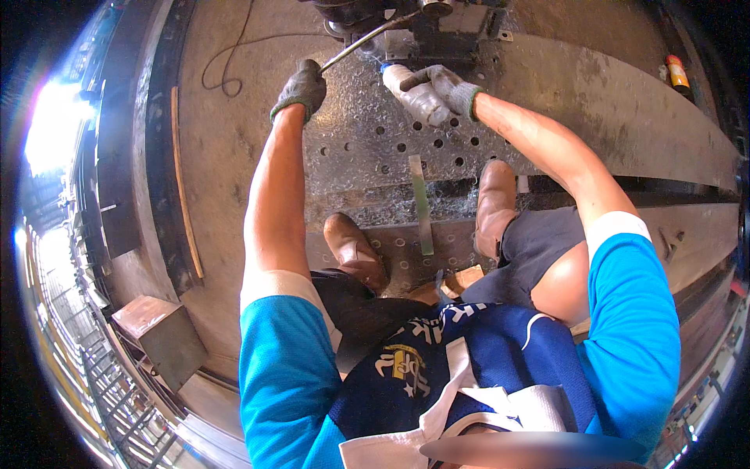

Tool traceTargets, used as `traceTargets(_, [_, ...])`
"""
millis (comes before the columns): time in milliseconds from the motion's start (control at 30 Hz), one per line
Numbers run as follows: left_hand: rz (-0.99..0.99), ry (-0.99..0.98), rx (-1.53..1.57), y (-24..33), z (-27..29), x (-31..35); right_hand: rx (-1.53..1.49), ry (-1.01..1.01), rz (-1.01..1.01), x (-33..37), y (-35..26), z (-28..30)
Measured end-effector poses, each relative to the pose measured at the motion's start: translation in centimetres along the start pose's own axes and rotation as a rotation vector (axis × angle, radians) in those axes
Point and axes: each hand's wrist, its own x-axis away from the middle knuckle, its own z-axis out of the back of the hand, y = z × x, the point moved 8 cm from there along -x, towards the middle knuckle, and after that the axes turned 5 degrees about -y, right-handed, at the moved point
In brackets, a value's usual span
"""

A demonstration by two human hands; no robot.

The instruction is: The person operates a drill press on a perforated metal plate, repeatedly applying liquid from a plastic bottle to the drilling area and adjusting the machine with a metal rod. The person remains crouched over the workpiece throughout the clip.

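Observation:
My left hand (301,88), in a grey knitted glove, is closed around the end of a long metal lever (363,43). That lever slants up to a dark machine (441,39) at the far middle. My right hand (447,87), gloved the same way, grips a cloudy plastic squeeze bottle (419,100). The bottle lies tilted, its blue tip directed at the machine's base. Around the tip, wet-looking shavings cover a metal plate (344,160) with rows of round holes. My right fingers wrap over the bottle's upper side; their tips are partly hidden.
Between my boots (353,248) a flat metal strip (421,205) lies across the plate's near edge. A thin cable (226,66) loops at the far left. An orange and yellow can (677,74) stands far right. A metal box (160,340) sits at lower left.

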Motion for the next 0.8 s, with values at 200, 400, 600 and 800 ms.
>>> traceTargets(200, [-0.011,0.006,-0.007,0.5,0.2,0.4,0.066,0.079,-0.045,-0.3,0.2,0.6])
traceTargets(400, [-0.021,0.013,-0.021,0.3,-0.1,0.2,0.134,0.038,0.012,0.5,-0.4,0.1])
traceTargets(600, [-0.003,-0.007,-0.018,0.5,-0.1,0.4,0.114,0.036,0.01,1.9,-1.8,-0.5])
traceTargets(800, [0.004,-0.033,-0.006,0.7,-0.1,0.5,-0.104,-0.07,-0.019,2.7,-1.9,-1.6])
